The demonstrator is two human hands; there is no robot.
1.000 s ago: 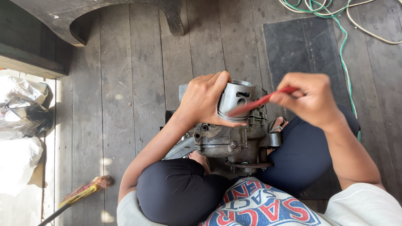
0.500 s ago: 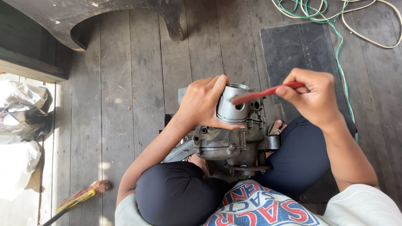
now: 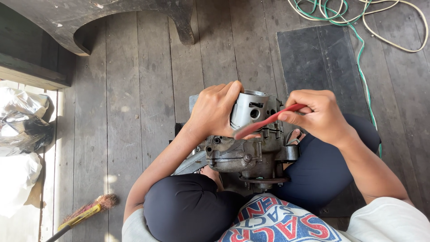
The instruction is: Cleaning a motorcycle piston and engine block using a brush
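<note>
A grey metal engine block rests on the wooden floor between my knees, with a silver piston standing up from its top. My left hand wraps around the left side of the piston. My right hand pinches a thin red tool, a brush or stick, whose tip lies against the lower side of the piston. Its far end is hidden under my left hand's edge.
A black rubber mat lies on the planks behind the engine, with green and white cords coiled past it. A dark wooden furniture leg stands at the top. Plastic bags and a broom lie left.
My view has shifted slightly. My right hand has drawn the red tool a little lower along the piston's side. My left hand keeps its hold.
</note>
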